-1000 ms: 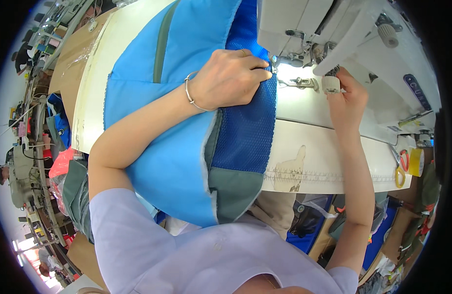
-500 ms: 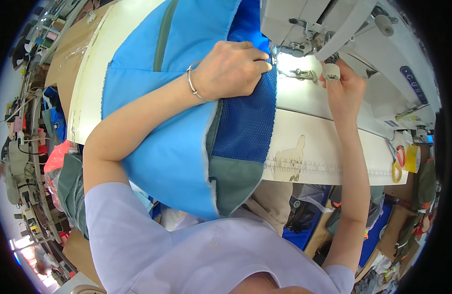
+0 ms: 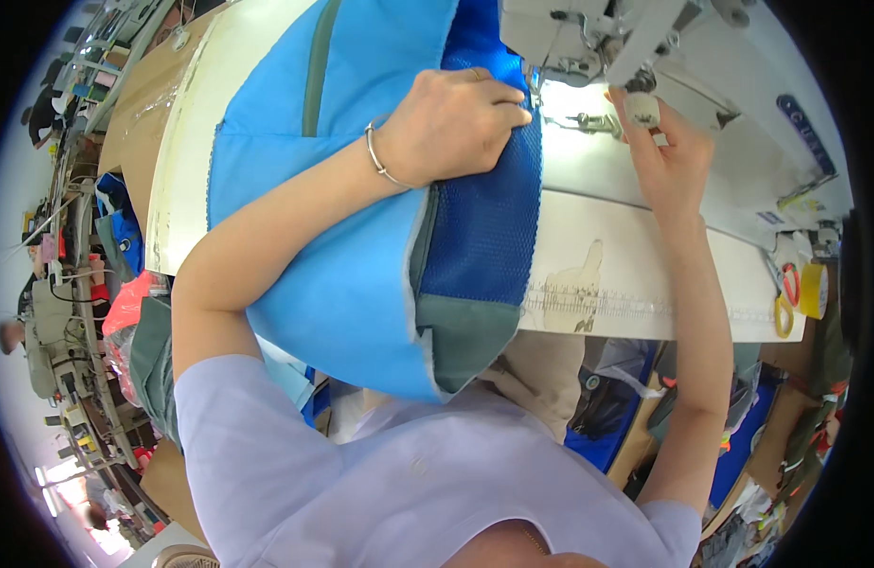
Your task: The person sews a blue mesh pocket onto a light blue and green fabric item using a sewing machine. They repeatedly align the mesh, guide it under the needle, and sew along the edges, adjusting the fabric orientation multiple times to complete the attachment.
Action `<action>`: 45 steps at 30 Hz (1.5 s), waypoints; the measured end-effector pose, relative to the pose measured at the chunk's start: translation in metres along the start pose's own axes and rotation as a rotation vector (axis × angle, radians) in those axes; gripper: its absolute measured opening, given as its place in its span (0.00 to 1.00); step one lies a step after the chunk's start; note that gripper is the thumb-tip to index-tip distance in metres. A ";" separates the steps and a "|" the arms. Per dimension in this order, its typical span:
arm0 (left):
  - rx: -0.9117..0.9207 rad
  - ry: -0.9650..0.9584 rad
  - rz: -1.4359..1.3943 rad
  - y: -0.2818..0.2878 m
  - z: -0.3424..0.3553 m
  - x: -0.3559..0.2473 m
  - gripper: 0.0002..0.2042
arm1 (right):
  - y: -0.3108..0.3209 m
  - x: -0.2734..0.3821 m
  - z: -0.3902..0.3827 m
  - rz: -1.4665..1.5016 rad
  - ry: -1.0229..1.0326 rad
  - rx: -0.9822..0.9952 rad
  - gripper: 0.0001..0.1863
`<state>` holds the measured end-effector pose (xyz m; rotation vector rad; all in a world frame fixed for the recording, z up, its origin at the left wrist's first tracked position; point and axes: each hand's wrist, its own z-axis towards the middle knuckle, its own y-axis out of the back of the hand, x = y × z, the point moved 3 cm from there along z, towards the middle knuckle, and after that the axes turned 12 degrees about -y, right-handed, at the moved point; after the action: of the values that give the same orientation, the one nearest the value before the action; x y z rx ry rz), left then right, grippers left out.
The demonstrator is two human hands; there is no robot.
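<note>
A light blue fabric bag panel (image 3: 338,284) with dark blue mesh (image 3: 480,232), grey-green trim and a grey-green strip lies across the machine bed. My left hand (image 3: 461,128) rests on it with curled fingers, gripping the mesh edge just left of the lit needle area of the white sewing machine (image 3: 740,114). My right hand (image 3: 674,156) is raised beside the machine's pale round knob (image 3: 642,111), its thumb stretched up and apart from the fingers. The knob partly hides those fingers. Left of this hand, a small metal attachment (image 3: 593,123) sits on the bed.
A printed ruler scale (image 3: 636,305) runs along the table's front edge. Scissors with red and yellow handles (image 3: 784,314) and a yellow tape roll (image 3: 813,290) are at the right edge. Cardboard (image 3: 139,123) lies at the far left, above bagged fabric (image 3: 153,369).
My right thumb has lifted away from beside the metal attachment and stretched up past the knob. My left hand stays on the mesh edge. The whole view has shifted slightly.
</note>
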<state>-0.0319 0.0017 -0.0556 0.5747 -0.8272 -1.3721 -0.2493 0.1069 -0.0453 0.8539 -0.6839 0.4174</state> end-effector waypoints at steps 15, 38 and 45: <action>0.511 -0.011 -0.413 0.094 -0.012 -0.085 0.18 | 0.006 0.060 -0.208 0.238 0.081 0.261 0.21; 0.360 -0.123 -0.071 0.065 0.000 -0.077 0.20 | -0.064 0.110 -0.250 1.169 -0.904 0.768 0.18; 0.244 -0.082 -0.210 0.060 -0.009 -0.067 0.17 | -0.050 0.109 -0.237 0.875 -0.702 0.649 0.24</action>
<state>0.0125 0.0748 -0.0259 0.8172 -1.0315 -1.5038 -0.0527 0.2738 -0.1070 1.3061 -1.6382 1.1944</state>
